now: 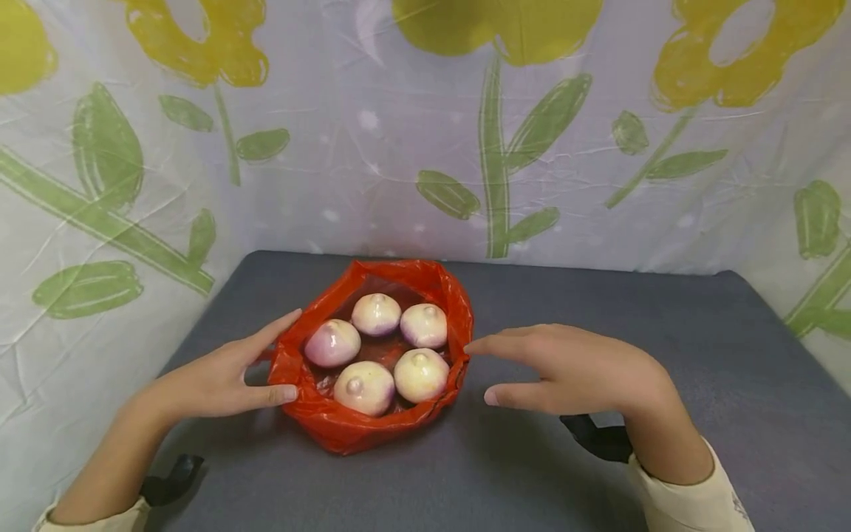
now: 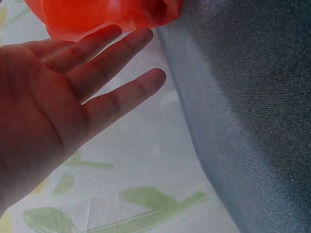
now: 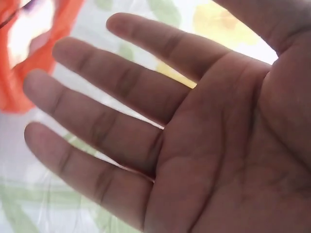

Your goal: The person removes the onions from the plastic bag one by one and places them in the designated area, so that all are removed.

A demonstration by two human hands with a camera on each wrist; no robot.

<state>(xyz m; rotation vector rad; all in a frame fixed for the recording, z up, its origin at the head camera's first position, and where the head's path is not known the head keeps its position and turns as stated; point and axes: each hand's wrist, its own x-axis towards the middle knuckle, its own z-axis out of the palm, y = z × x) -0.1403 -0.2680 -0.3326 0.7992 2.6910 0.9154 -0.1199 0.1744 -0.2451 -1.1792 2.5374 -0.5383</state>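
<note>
A red plastic bag (image 1: 342, 436) stands on the grey table with its mouth wide and its rim turned outward. Inside sit several glossy, turnip-like bulbs (image 1: 364, 388), cream with purple sides and a small knob on most. At the bag's left side is my left hand (image 1: 222, 377), fingers extended and thumb tip right at the rim. My right hand (image 1: 565, 366) hovers at the other side, its index fingertip close to the rim and its thumb apart from it. Both palms show with nothing held: the left hand (image 2: 63, 92) in the left wrist view, the right hand (image 3: 194, 131) in the right wrist view.
Grey cloth covers the table (image 1: 665, 325), which reaches back to a hanging white sheet (image 1: 372, 148) printed with yellow flowers and green leaves. Black straps (image 1: 598, 437) hang below both wrists. The table's side edge shows in the left wrist view.
</note>
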